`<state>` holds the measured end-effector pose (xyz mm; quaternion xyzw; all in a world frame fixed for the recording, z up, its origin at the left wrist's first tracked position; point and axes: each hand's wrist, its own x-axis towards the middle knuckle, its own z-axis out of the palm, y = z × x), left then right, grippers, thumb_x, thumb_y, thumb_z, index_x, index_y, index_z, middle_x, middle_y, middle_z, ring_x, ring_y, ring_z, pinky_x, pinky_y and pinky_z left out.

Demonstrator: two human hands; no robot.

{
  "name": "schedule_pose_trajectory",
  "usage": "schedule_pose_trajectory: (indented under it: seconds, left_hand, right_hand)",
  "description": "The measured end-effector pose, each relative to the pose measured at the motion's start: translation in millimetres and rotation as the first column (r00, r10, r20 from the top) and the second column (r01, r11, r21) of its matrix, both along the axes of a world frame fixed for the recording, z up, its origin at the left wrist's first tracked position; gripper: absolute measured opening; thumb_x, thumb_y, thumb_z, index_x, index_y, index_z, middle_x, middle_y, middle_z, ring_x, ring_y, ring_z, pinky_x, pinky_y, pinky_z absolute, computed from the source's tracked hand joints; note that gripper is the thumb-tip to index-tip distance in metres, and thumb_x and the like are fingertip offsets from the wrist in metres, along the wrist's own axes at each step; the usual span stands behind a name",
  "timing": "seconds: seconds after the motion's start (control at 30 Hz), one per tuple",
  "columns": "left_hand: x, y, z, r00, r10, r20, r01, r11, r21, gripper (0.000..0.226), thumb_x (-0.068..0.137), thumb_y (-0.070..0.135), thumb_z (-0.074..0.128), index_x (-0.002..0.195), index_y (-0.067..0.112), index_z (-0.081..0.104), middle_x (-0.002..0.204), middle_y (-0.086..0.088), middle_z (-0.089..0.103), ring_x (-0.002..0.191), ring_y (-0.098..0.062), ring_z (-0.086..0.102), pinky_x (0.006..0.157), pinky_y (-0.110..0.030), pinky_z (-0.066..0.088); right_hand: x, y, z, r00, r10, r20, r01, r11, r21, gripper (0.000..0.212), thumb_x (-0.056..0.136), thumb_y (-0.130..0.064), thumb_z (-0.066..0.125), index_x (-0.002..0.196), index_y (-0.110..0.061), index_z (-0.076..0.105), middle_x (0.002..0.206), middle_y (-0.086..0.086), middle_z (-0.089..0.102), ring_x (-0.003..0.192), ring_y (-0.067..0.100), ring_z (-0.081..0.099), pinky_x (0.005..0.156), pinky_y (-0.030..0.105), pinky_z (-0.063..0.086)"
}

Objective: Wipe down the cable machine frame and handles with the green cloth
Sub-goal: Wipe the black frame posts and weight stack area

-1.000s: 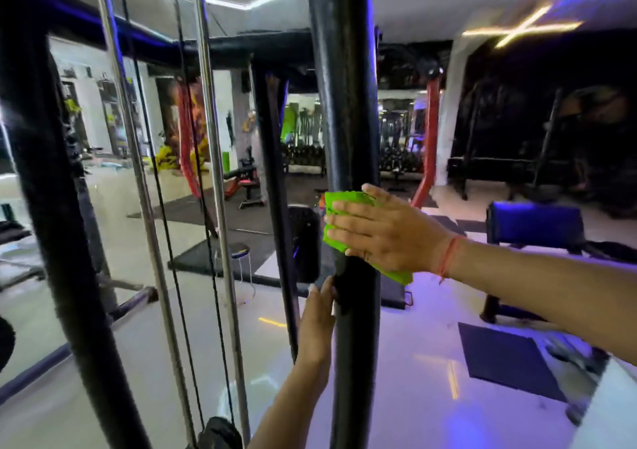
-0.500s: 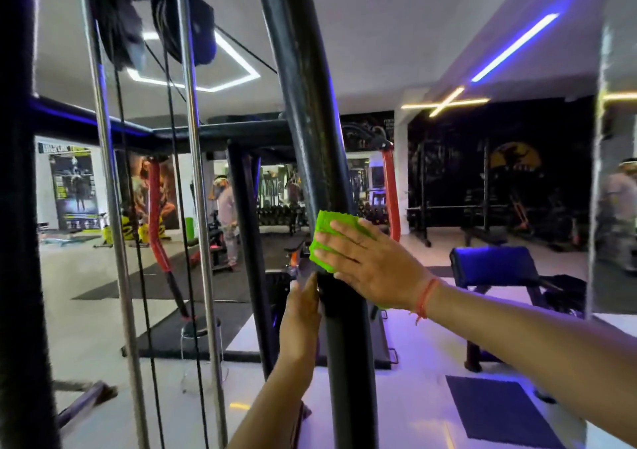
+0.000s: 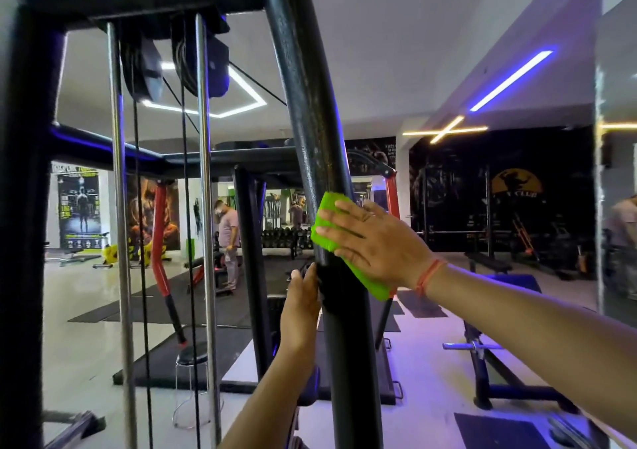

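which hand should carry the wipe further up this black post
Right. The right hand already presses the green cloth flat against the post; the left hand only grips the post lower down.

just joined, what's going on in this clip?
A person is wiping a cable machine in a gym. The right hand presses a green cloth flat against the black upright post of the frame. The left hand grips the same post just below the cloth. The section of post above the cloth looks dusty. No handle is being wiped now.
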<state>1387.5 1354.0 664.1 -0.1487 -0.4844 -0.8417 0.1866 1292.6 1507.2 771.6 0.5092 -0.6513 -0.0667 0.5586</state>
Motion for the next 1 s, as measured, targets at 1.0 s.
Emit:
schedule_pose_trajectory:
  seconds: [1.0]
  left_hand:
    - [5, -22, 111, 0.986, 0.162, -0.044, -0.166, 0.978, -0.129, 0.059, 0.107, 0.047, 0.019, 0.15, 0.014, 0.043, 0.126, 0.0, 0.066, 0.117, -0.015, 0.058, 0.1, -0.034, 0.038]
  right_hand:
    - [21, -61, 10, 0.923, 0.215, 0.32, -0.061, 0.901, -0.429, 0.049, 0.109, -0.038, 0.035, 0.158, -0.033, 0.03, 0.17, -0.011, -0.002, 0.157, 0.018, -0.006, 0.124, 0.044, 0.026]
